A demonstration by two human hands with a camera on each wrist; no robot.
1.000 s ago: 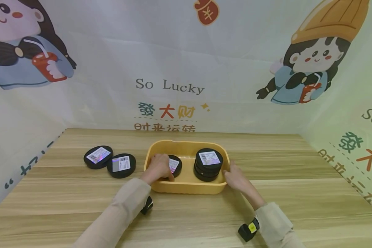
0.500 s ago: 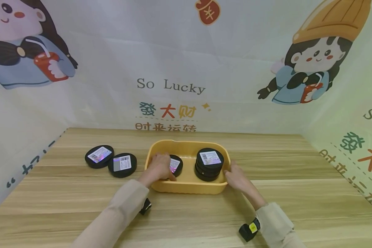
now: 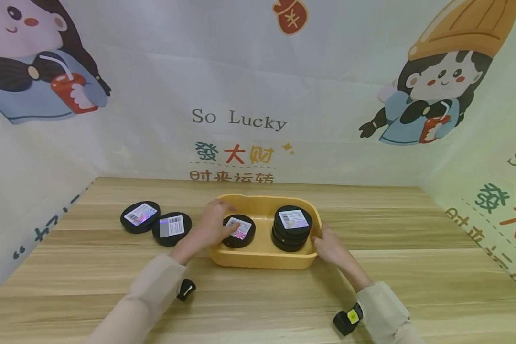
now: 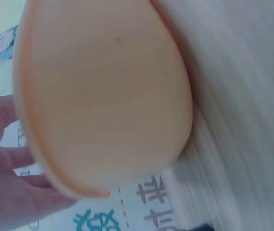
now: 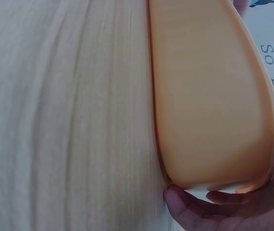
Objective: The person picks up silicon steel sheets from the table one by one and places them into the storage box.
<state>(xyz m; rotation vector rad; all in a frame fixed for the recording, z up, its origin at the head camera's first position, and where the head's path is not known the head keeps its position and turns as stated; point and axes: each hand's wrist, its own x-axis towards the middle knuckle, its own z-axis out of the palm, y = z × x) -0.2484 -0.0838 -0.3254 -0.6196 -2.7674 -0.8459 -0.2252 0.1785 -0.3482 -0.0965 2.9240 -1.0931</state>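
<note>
left grip (image 3: 208,225) farther left, spread, near black disc (image 3: 242,233); right grip (image 3: 332,247) around yellow tray's (image 3: 262,260) end

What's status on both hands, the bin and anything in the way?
Left hand over yellow bin, left end, holding nothing; right hand gripping right end. Lone black disc inside left, disc stack right. Left hand partly covers lone disc.

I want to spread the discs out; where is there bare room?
Bare table: right of the right grip, and between the sleeves in front of the bin. Inside, there's a gap between lone disc and stack. Crowded: around the bin's left end, with the left grip and two discs.
</note>
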